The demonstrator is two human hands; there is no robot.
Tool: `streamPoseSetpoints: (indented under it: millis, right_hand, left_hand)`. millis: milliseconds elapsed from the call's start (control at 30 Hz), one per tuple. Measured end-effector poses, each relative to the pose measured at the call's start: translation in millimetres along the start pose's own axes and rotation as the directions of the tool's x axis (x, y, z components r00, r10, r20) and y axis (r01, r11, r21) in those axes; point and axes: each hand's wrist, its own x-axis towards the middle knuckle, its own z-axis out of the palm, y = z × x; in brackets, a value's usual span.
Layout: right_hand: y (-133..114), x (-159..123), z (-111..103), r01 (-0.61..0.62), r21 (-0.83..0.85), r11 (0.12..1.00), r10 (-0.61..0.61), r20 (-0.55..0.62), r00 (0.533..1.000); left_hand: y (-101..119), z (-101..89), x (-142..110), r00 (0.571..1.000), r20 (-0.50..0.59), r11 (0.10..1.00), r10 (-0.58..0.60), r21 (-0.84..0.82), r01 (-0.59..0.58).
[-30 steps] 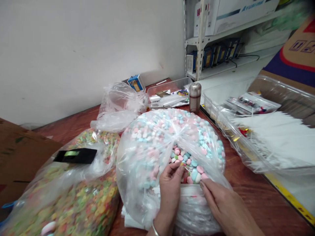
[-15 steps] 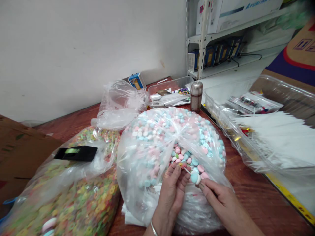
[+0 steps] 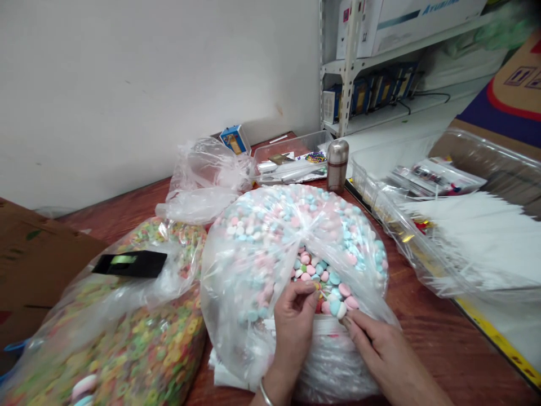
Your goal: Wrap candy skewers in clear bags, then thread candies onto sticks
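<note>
My right hand (image 3: pixel 374 341) is closed in a pinch on a blue-and-white marshmallow (image 3: pixel 337 308), which sits on a thin white stick pointing left. At the stick's far end, the thumb and forefinger of my left hand (image 3: pixel 296 316) pinch a small yellowish gummy ring (image 3: pixel 317 286), partly covered by the fingertips. Both hands are over the torn opening of a big clear bag (image 3: pixel 236 270) packed with pink, blue and white marshmallows. Something red shows just below my left fingertips; I cannot make out what it is.
On the left lies a bag of gummy rings (image 3: pixel 156 344) with a black holder (image 3: pixel 129 264) on top. A metal flask (image 3: pixel 337 167) stands behind the marshmallows. To the right is a clear tray (image 3: pixel 422 276) of white sticks; a cardboard box (image 3: pixel 34 265) borders the left.
My left hand has turned, its thumb and forefinger now pinched at the stick's end, covering more of the gummy ring. My right hand has barely shifted, still on the marshmallow.
</note>
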Motion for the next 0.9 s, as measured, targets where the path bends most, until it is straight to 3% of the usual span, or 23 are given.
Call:
streamPoseSetpoints:
  millis: [67, 167, 367, 500, 600, 733, 900]
  right_hand:
    - [0.1, -0.6, 0.4, -0.001, -0.014, 1.000, 0.001, -0.008, 1.000]
    - [1.8, -0.6, 1.6, 0.016, 0.015, 1.000, -0.016, 0.001, 1.000]
    - [0.4, 0.8, 0.5, 0.036, 0.067, 0.997, -0.035, -0.014, 0.999]
    - [0.0, 2.4, -2.3, 0.026, 0.010, 1.000, -0.026, 0.026, 0.999]
    - [3.2, 1.2, -1.6, 0.043, -0.097, 0.994, -0.031, 0.121, 0.992]
    - [7.6, -4.5, -1.9, 0.071, -0.326, 0.943, -0.004, 0.203, 0.979]
    - [3.9, 0.8, -11.9, 0.026, -0.592, 0.806, 0.090, 0.165, 0.982]
  left_hand:
    - [0.6, -0.1, 0.5, 1.000, 0.007, 0.999, 0.024, 0.032, -0.025]
    - [2.0, 1.3, 0.2, 0.998, 0.020, 0.998, -0.058, -0.014, 0.059]
    - [7.8, 3.4, -1.2, 0.955, 0.105, 0.890, -0.278, -0.347, 0.297]
    - [10.4, 1.1, -1.4, 0.937, 0.138, 0.840, -0.321, -0.417, 0.349]
    - [10.7, -6.6, -2.0, 0.947, 0.090, 0.893, -0.308, -0.315, 0.320]
    - [9.3, -24.1, -1.9, 0.979, -0.061, 0.981, -0.192, -0.027, 0.191]
    - [10.7, -37.3, -1.0, 0.994, -0.078, 0.944, -0.079, 0.315, 0.100]
